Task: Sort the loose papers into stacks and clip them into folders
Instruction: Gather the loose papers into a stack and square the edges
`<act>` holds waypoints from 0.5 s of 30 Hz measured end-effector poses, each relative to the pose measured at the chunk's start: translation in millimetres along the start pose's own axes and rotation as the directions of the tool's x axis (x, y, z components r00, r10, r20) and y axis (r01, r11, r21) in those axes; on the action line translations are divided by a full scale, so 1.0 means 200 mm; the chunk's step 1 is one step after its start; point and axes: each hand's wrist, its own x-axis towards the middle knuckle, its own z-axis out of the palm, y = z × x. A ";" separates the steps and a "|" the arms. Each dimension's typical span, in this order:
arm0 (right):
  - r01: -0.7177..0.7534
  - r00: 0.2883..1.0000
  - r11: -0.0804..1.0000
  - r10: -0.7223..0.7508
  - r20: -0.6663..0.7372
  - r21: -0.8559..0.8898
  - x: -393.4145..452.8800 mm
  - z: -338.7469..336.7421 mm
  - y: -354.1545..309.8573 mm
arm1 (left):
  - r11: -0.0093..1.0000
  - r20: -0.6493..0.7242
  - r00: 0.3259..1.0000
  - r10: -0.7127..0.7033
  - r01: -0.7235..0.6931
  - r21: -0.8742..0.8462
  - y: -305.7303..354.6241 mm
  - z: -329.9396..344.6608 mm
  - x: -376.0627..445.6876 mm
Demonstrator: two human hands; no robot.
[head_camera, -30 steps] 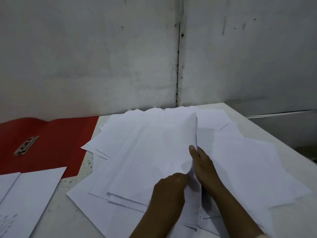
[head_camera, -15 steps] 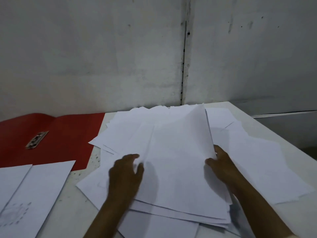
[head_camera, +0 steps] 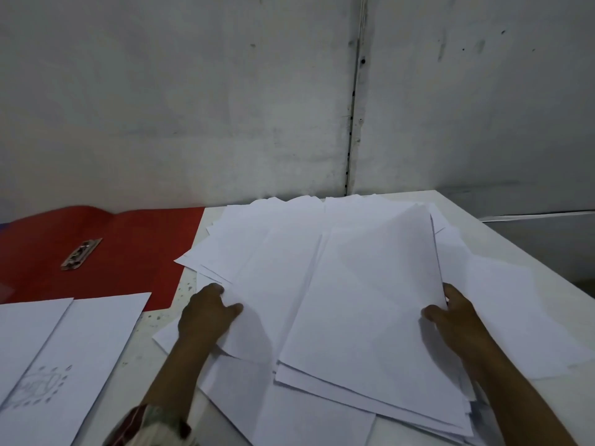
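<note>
Smooth white paper pile (head_camera: pixel 354 300), matte red folder (head_camera: pixel 128 252)

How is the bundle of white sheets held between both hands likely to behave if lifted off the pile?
The bundle will probably sag, being thin sheets. Its lower edges are already fanned, so sheets may slide apart. The left hand and right hand hold opposite edges, which should help.

head | worn view, looks forward and down; close over table (head_camera: pixel 502 226); wall (head_camera: pixel 193 107) behind
</note>
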 end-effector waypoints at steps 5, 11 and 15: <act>0.014 1.000 1.000 -0.014 -0.021 -0.010 0.00 -0.03 0.00 | 1.000 -0.160 0.987 0.013 -0.016 -0.018 -0.10 -0.02 0.03; 0.023 1.000 0.997 -0.024 -0.011 -0.071 0.02 -0.03 -0.01 | 0.991 -0.376 0.924 -0.071 0.022 -0.133 -0.27 -0.19 0.05; 0.036 0.999 0.995 -0.038 -0.015 -0.093 0.02 -0.02 -0.02 | 0.977 -0.436 0.891 -0.125 0.033 -0.213 -0.39 -0.28 0.07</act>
